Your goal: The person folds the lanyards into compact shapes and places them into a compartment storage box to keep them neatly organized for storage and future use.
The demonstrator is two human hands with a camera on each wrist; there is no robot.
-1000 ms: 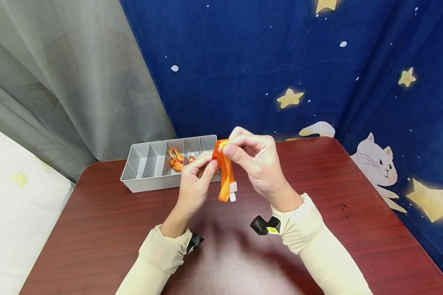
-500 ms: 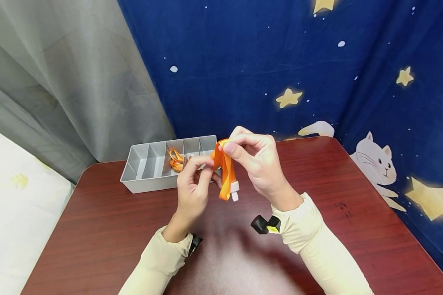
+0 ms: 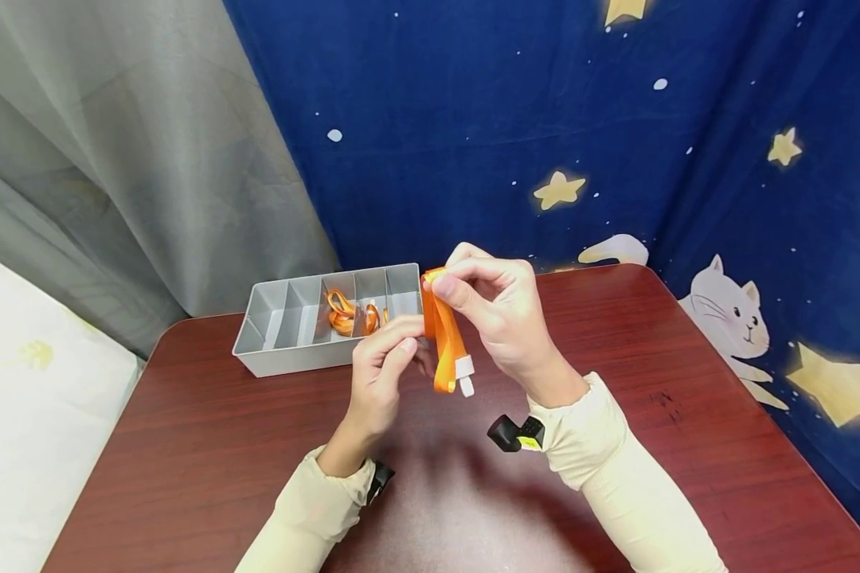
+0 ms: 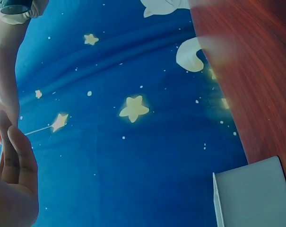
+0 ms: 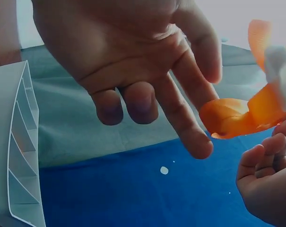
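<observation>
An orange lanyard (image 3: 446,342) with a white plastic clip (image 3: 464,371) hangs folded in loops above the table. My right hand (image 3: 500,318) pinches its upper folds between thumb and fingers. Beside it, my left hand (image 3: 378,374) has its index finger stretched to the lanyard's left side, the thumb apart from it. The right wrist view shows the left hand (image 5: 133,52) large, index fingertip against an orange loop, other fingers partly bent. In that view the right hand (image 5: 270,175) is at the lower right. Only a sliver of lanyard appears in the left wrist view.
Behind the hands, a grey divided box (image 3: 301,358) stands on the dark red table (image 3: 208,446). Coiled orange lanyards (image 3: 340,314) lie in some of its compartments; the left hand partly hides its right end. Grey and blue curtains (image 3: 430,135) hang behind the table.
My left thumb and fingers have loosened from the lanyard, and that hand has shifted slightly down. The lanyard's clip end has swung right. The right hand keeps its pinch, almost unmoved.
</observation>
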